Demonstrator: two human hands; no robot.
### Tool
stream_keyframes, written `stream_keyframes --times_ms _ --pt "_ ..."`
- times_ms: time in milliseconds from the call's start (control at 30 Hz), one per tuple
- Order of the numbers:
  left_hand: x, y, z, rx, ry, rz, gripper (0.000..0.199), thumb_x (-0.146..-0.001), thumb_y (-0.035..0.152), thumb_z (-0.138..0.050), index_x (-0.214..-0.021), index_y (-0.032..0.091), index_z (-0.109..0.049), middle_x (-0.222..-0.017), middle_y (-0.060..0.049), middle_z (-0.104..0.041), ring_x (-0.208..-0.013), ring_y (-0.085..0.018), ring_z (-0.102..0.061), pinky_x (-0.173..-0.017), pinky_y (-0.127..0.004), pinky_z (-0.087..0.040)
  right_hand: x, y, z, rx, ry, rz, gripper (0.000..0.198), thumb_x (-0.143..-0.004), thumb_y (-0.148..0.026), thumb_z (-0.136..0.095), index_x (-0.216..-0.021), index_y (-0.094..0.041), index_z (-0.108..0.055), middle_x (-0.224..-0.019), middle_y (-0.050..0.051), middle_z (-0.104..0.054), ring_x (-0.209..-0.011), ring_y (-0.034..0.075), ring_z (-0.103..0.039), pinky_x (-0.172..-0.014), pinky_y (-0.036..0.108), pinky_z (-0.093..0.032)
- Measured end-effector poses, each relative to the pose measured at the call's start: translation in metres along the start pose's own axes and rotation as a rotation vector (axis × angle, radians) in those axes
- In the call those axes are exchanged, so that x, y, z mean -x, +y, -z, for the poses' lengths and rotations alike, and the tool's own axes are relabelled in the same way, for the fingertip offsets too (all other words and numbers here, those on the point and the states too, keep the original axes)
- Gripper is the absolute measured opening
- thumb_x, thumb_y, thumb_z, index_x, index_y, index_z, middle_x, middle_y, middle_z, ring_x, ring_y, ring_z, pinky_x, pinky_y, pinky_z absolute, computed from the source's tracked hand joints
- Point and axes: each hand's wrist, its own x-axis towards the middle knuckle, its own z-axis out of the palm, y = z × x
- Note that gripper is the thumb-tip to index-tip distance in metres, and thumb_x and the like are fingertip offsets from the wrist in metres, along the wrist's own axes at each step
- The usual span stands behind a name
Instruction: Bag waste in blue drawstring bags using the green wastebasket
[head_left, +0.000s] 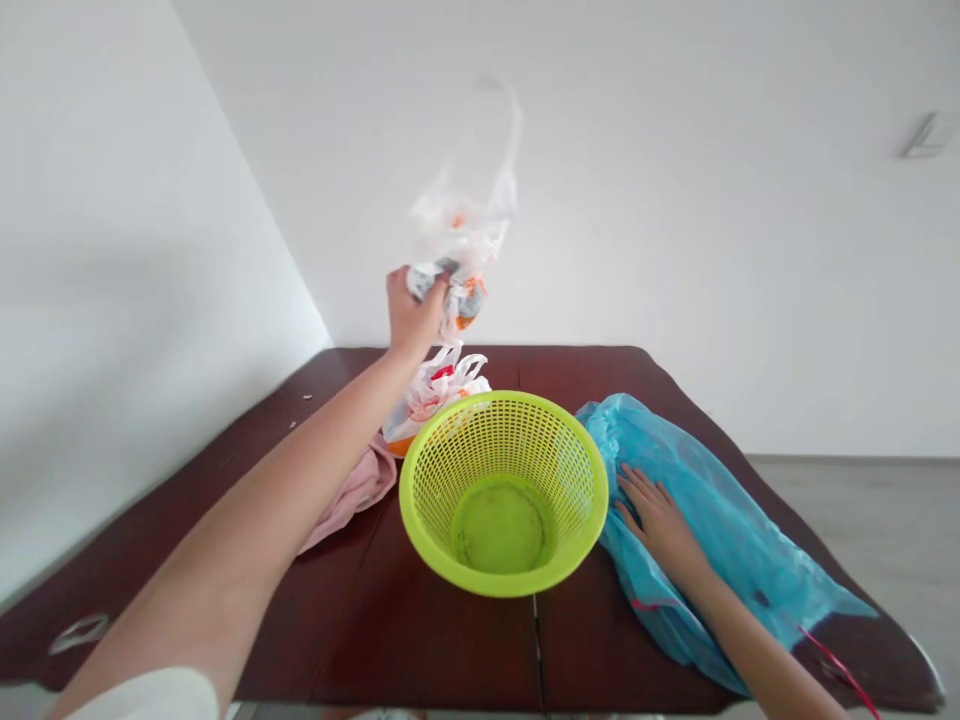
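My left hand [417, 310] is raised above the far side of the table, its fingers closed on a bunch of crumpled white plastic bags [469, 245] with orange and grey patches. The top of the bunch is blurred and trails upward. Flat on a translucent blue plastic bag [697, 480] at the right lies my right hand [660, 520], fingers stretched out and pressing nothing else. Between my arms stands a yellow-green plastic basket [504, 582] with a perforated wall. Its inside shows only the bottom.
Behind the basket, more white and orange plastic bags [439, 392] lie on the dark red table [442, 650]. A pink cloth [360, 490] is partly hidden by my left forearm. Near the front left is a small clear scrap [79, 633]. A red drawstring [840, 670] hangs from the blue bag.
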Motion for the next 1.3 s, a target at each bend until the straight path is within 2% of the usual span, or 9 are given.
stream_keyframes --times_ms 67,133,267,433,667,800,967,1133,1300 --pt "-0.009 0.011 -0.044 -0.029 -0.04 0.095 0.048 -0.127 0.055 -0.059 -0.149 0.013 -0.065 -0.161 -0.027 -0.063 -0.153 -0.035 -0.06 -0.132 -0.057 -0.047 0.001 -0.003 0.003 -0.036 0.002 -0.006 0.058 -0.121 -0.055 -0.054 -0.17 -0.034 -0.076 -0.188 0.012 -0.061 -0.177 0.049 -0.055 -0.149 0.081 -0.04" --pt "-0.002 0.02 -0.075 -0.105 -0.217 0.202 0.052 -0.121 0.059 -0.071 -0.147 0.015 -0.064 -0.162 -0.027 -0.061 -0.156 -0.038 -0.06 -0.132 -0.053 -0.049 0.001 -0.006 0.005 -0.049 0.008 -0.015 0.057 -0.12 -0.053 -0.055 -0.169 -0.036 -0.077 -0.187 0.01 -0.062 -0.177 0.049 -0.054 -0.149 0.081 -0.04" --pt "0.029 0.021 -0.109 -0.201 -0.564 0.291 0.069 -0.102 0.067 -0.091 -0.142 0.016 -0.067 -0.148 -0.027 -0.075 -0.133 -0.039 -0.075 -0.11 -0.045 -0.059 0.001 -0.01 0.004 -0.056 0.035 -0.029 0.055 -0.119 -0.053 -0.056 -0.168 -0.039 -0.077 -0.187 0.006 -0.062 -0.177 0.047 -0.056 -0.149 0.08 -0.041" --pt "0.06 0.008 -0.113 -0.296 -0.853 0.274 0.057 -0.101 0.07 -0.084 -0.123 0.017 -0.08 -0.121 -0.025 -0.088 -0.113 -0.042 -0.082 -0.096 -0.046 -0.06 0.0 -0.011 0.005 -0.067 0.027 -0.044 0.057 -0.118 -0.052 -0.056 -0.168 -0.034 -0.078 -0.186 0.008 -0.063 -0.175 0.048 -0.058 -0.147 0.083 -0.041" --pt "0.065 0.004 -0.097 -0.364 -0.865 0.161 0.054 -0.113 0.07 -0.063 -0.114 0.022 -0.09 -0.129 -0.025 -0.088 -0.121 -0.042 -0.08 -0.104 -0.05 -0.058 0.0 -0.015 0.01 -0.086 0.037 -0.06 0.054 -0.117 -0.05 -0.056 -0.165 -0.042 -0.079 -0.183 0.005 -0.067 -0.175 0.046 -0.058 -0.149 0.078 -0.042" --pt "0.055 0.008 -0.067 -0.315 -0.799 0.118 0.05 -0.116 0.063 -0.059 -0.116 0.023 -0.089 -0.129 -0.019 -0.089 -0.113 -0.036 -0.08 -0.095 -0.044 -0.057 -0.001 -0.014 0.011 -0.101 0.028 -0.061 0.056 -0.116 -0.053 -0.056 -0.167 -0.049 -0.078 -0.182 0.002 -0.067 -0.175 0.048 -0.057 -0.15 0.079 -0.041" --pt "0.074 0.006 0.018 -0.218 -0.647 0.082 0.046 -0.119 0.06 -0.053 -0.127 0.026 -0.084 -0.12 -0.008 -0.089 -0.105 -0.029 -0.079 -0.09 -0.038 -0.054 -0.001 -0.013 0.012 -0.065 -0.001 -0.042 0.056 -0.118 -0.052 -0.055 -0.167 -0.037 -0.078 -0.186 0.009 -0.064 -0.177 0.049 -0.056 -0.151 0.078 -0.038" --pt "0.161 -0.015 0.102 -0.02 -0.559 0.293 0.049 -0.115 0.069 -0.055 -0.116 0.028 -0.082 -0.099 -0.003 -0.088 -0.086 -0.026 -0.077 -0.081 -0.035 -0.057 -0.001 -0.013 0.013 -0.068 -0.011 -0.042 0.059 -0.119 -0.052 -0.054 -0.168 -0.026 -0.076 -0.187 0.014 -0.061 -0.177 0.048 -0.055 -0.151 0.081 -0.035" --pt "0.273 -0.028 0.142 0.015 -0.586 0.399 0.05 -0.116 0.067 -0.054 -0.096 0.028 -0.077 -0.088 -0.003 -0.085 -0.085 -0.03 -0.079 -0.083 -0.041 -0.062 -0.002 -0.019 0.019 -0.131 0.006 -0.068 0.057 -0.119 -0.05 -0.051 -0.166 -0.029 -0.077 -0.184 0.015 -0.065 -0.175 0.047 -0.058 -0.151 0.077 -0.037"
